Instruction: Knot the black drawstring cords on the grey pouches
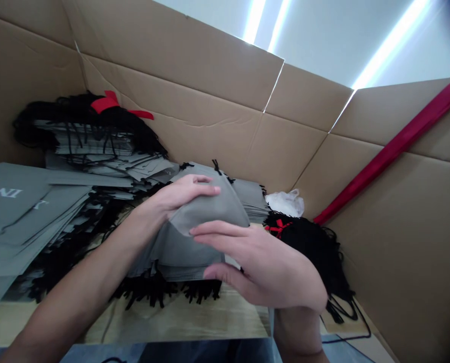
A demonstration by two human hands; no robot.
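Observation:
A stack of flat grey paper bags (206,214) with black cord handles lies in front of me on a wooden surface. My left hand (172,199) curls over the top of the stack, bending the upper bags. On the stack's near right edge rests my right hand (263,264), fingers laid across it and thumb tucked below, gripping the bags. Black cords (160,292) hang out under the stack.
Cardboard walls (217,85) surround the work area. More grey bags lie spread at left (24,212), and a pile tied with red ribbon (92,136) stands behind. A bundle of black cords (319,247) and white plastic (285,201) sit at right, beside a red strip (395,146).

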